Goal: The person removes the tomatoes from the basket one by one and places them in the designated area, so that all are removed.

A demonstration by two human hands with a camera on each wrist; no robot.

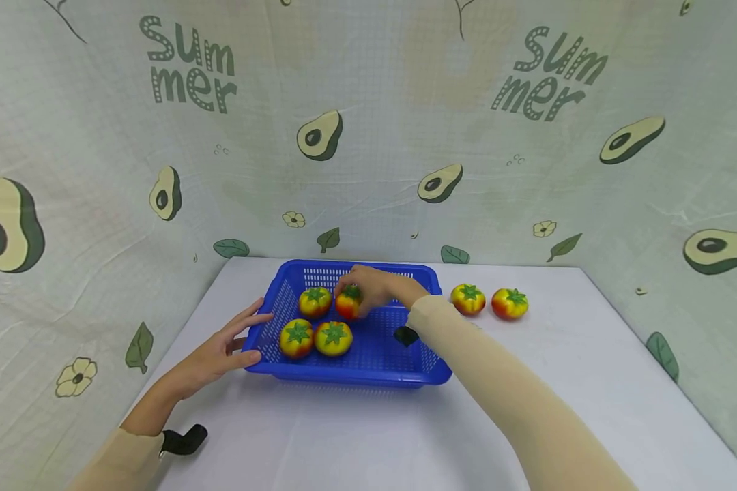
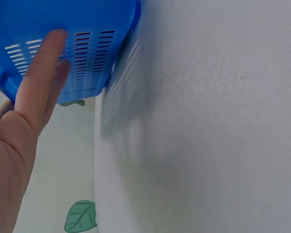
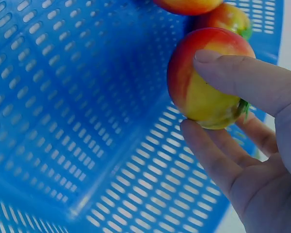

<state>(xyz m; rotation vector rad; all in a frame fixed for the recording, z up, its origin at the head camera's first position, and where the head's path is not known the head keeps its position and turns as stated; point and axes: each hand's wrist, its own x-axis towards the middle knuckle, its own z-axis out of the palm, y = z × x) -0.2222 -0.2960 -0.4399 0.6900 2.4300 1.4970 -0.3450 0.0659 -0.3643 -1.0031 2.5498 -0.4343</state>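
A blue plastic basket (image 1: 374,374) with slotted walls stands on the table. Inside its left half lie a tomato (image 1: 315,302) at the back and two more, one tomato (image 1: 297,339) beside another tomato (image 1: 334,338), all yellow and red with green star-shaped tops. My right hand (image 1: 374,290) reaches into the basket and holds a red-yellow tomato (image 3: 208,80) between thumb and fingers. At the basket's left side, my left hand (image 1: 221,351) has its fingers spread along the rim; the left wrist view shows extended fingers (image 2: 39,77) against the slotted wall.
Two more tomatoes sit on the white table (image 1: 356,436) right of the basket: a near tomato (image 1: 468,299) and a farther-right tomato (image 1: 510,304). Behind and at the sides hangs a pale cloth (image 1: 381,143) printed with avocados and leaves.
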